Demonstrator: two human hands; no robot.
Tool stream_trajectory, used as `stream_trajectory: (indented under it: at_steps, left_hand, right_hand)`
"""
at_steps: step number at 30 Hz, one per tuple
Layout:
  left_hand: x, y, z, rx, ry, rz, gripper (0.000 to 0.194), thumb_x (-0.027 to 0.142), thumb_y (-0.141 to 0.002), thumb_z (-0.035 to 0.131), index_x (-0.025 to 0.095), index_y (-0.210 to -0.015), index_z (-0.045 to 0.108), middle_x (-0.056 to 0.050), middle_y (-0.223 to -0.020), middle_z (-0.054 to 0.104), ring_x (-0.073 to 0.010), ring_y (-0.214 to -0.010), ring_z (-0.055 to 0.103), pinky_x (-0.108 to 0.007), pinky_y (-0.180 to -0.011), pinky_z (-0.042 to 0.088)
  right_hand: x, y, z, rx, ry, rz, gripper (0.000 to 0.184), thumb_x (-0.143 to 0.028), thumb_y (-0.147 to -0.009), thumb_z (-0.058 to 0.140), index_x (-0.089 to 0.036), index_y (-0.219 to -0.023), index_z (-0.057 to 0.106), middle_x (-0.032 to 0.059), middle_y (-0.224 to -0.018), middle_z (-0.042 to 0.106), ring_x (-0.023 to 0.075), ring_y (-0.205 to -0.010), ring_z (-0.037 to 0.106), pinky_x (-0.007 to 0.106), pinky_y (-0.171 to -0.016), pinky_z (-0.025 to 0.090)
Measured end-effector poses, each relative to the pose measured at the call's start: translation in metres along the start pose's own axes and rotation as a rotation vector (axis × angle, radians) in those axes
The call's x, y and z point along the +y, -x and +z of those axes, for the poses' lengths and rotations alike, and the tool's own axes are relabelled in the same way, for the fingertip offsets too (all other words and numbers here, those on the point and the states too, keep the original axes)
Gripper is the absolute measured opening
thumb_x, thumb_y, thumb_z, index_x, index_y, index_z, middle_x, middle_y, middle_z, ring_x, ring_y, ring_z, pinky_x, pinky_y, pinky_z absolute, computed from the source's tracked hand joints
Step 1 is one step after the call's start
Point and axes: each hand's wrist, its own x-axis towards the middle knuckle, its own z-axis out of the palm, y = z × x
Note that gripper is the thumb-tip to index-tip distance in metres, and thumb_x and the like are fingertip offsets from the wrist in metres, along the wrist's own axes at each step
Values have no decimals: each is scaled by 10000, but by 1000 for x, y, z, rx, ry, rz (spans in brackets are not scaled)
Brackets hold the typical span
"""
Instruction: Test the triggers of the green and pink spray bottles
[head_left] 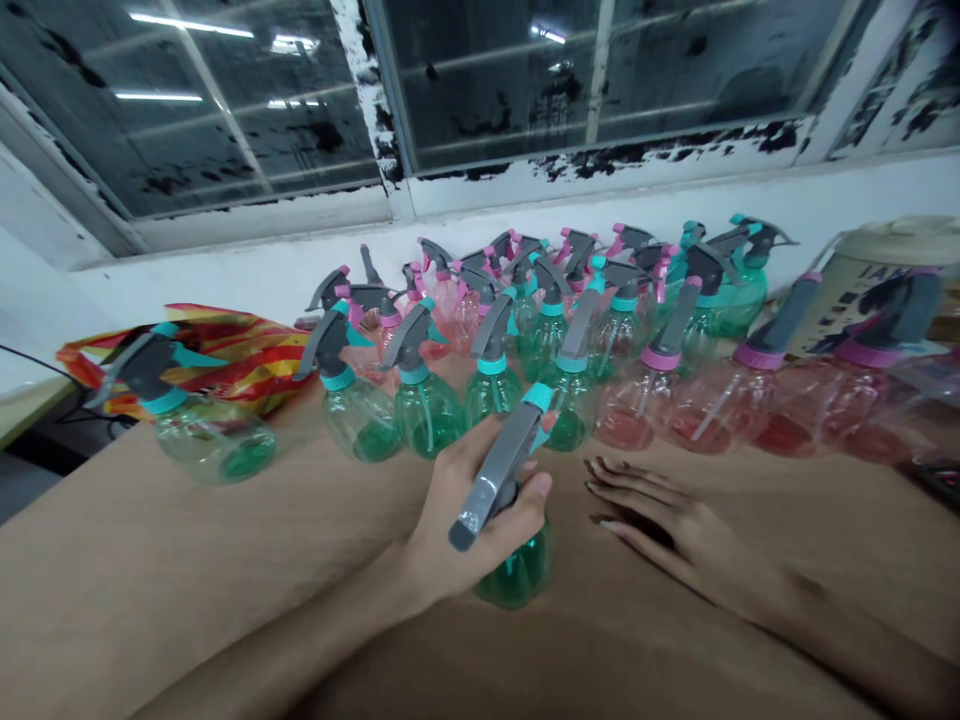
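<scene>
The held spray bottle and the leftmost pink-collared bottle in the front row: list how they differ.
The held spray bottle is green; the pink-collared bottle is pinkish, with red liquid low inside.
The held spray bottle has a turquoise nozzle tip; the pink-collared bottle's is pink.
The held spray bottle is in the left hand; the pink-collared bottle stands on the table.
Both are see-through and gray-headed.

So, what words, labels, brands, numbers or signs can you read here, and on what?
"IAM", as far as I can tell: on the cream container at the right.
Smaller marks below it: too blurred to read.
Spray bottle in the left hand: no lettering visible.
</scene>
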Motion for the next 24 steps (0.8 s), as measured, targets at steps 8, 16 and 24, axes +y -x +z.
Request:
stream_trajectory:
  at_steps: [8, 16, 24]
  left_hand:
    - [4, -2, 0, -14, 3, -31, 329, 219, -757, 533, 204, -1086, 537, -42, -878, 611, -171, -745, 635, -295, -665, 541]
    - [8, -6, -2, -16, 47, -50, 306, 182, -735, 545, 206, -1040, 548, -50, -891, 612, -169, -704, 643, -279, -596, 532]
    - [6, -2, -2, -52, -2, -74, 304, 220, -781, 526, 216, -1084, 511, -58, -985, 618, -181, -815, 644, -274, -660, 547]
  right_hand:
    - [2, 1, 1, 1, -5, -2, 409, -337, -867, 484, -254, -1267, 492, 21, -1324, 509, 208, -1251, 409, 424, -1021, 385]
    - [3, 2, 1, 3, -13, -10, 424, -334, -868, 480, -253, -1285, 471, 23, -1343, 487, 213, -1257, 400, 439, -1023, 379]
    - [0, 1, -2, -13, -29, -1, 423, -338, -876, 466, -254, -1290, 465, 27, -1348, 480, 216, -1263, 390, 444, -1033, 363]
